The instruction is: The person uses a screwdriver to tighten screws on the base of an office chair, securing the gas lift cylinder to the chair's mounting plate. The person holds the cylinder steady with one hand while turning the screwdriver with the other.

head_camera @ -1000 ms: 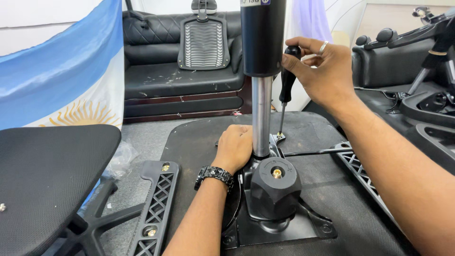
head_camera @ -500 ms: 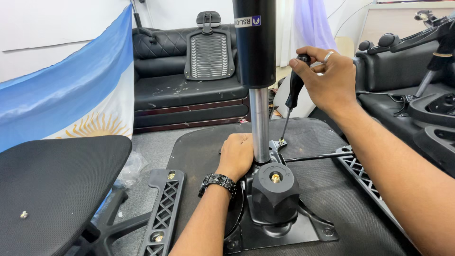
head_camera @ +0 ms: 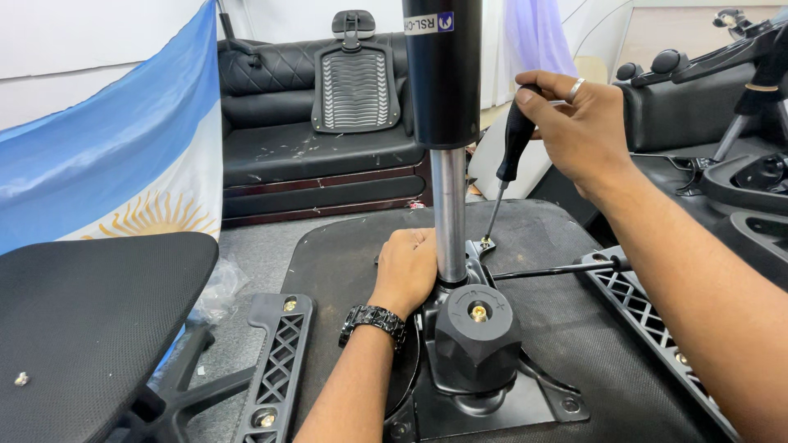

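Note:
An upturned black chair seat lies in front of me with a metal tilt mechanism bolted on it. A chrome and black gas cylinder stands upright in the mechanism. My left hand, with a black wristwatch, rests on the mechanism beside the cylinder's base. My right hand grips the black handle of a screwdriver, whose tip sits on a screw at the mechanism's far corner. A big black knob with a brass centre sticks out toward me.
Black latticed armrest brackets lie on the left and right of the seat. A black mesh chair back is at near left, a light blue and white flag behind it. A black sofa holds a ribbed headrest part.
The view has shifted slightly. My right hand stays on the screwdriver at the far corner screw, and my left hand keeps its place by the cylinder.

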